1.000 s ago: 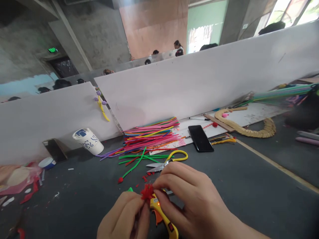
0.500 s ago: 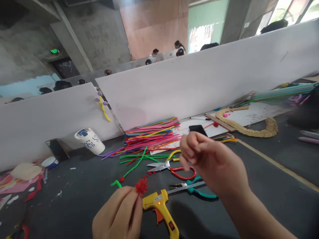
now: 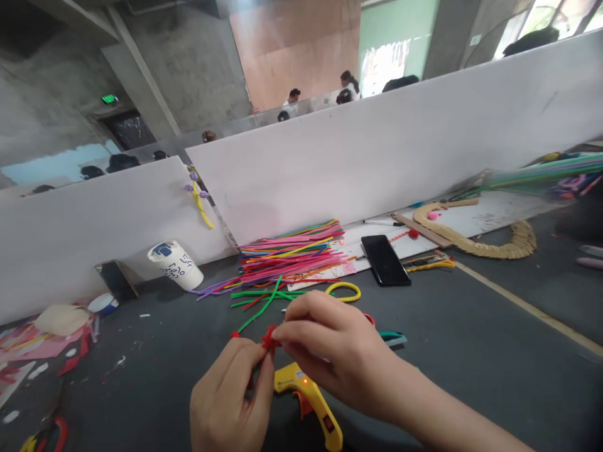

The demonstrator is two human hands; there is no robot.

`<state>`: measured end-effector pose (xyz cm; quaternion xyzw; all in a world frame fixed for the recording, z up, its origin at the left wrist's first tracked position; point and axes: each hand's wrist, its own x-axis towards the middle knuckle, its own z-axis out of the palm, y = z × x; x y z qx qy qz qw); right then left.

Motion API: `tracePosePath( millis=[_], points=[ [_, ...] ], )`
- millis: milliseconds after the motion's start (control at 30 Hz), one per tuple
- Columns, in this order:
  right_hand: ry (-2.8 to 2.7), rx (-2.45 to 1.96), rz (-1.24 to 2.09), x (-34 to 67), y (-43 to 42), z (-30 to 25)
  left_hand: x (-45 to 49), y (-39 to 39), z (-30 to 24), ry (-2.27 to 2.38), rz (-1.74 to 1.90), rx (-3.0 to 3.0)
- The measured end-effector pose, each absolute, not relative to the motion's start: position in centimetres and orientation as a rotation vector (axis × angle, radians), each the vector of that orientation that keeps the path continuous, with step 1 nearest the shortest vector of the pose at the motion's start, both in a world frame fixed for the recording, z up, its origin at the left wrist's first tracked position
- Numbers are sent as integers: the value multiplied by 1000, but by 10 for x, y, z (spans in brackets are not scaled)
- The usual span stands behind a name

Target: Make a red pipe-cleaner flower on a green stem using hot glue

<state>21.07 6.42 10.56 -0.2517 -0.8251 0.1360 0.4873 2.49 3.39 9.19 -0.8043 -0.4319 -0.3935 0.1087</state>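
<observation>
Between my two hands is a small red fuzzy pipe-cleaner flower (image 3: 269,339). My left hand (image 3: 232,394) pinches it from below, fingers closed. From the right, the fingertips of my right hand (image 3: 330,351) press on its side. A yellow hot glue gun (image 3: 311,402) with a lit orange light lies on the table just below my hands. Scissors with a yellow and a red handle (image 3: 346,291) lie mostly hidden behind my right hand, as do teal-handled pliers (image 3: 392,337). A green pipe cleaner with a red tip (image 3: 257,314) lies just beyond my left hand.
A stack of colourful pipe cleaners (image 3: 292,257) lies against the white partition (image 3: 377,150). Near it are a black phone (image 3: 386,260) and a white cup (image 3: 175,265). A tan curved strip (image 3: 499,248) is at right; paper scraps (image 3: 61,323) and another pair of scissors (image 3: 47,436) are at left.
My right hand has come down and left to the red flower and now touches it. It uncovers the phone and covers much of the scissors and pliers. My left hand keeps its pinch.
</observation>
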Motion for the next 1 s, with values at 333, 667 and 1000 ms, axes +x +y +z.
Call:
tracePosePath(
  millis=[333,667,1000],
  points=[
    [-2119,-592,-135,214,65,101,34,27,90,-1374,-1221,-2436],
    [-1494,-529,1167,221,76,107,25,30,85,-1225,-1119,-2338],
    [-942,-456,1727,236,104,101,12,39,83,-1306,-1179,-2322]
  ],
)
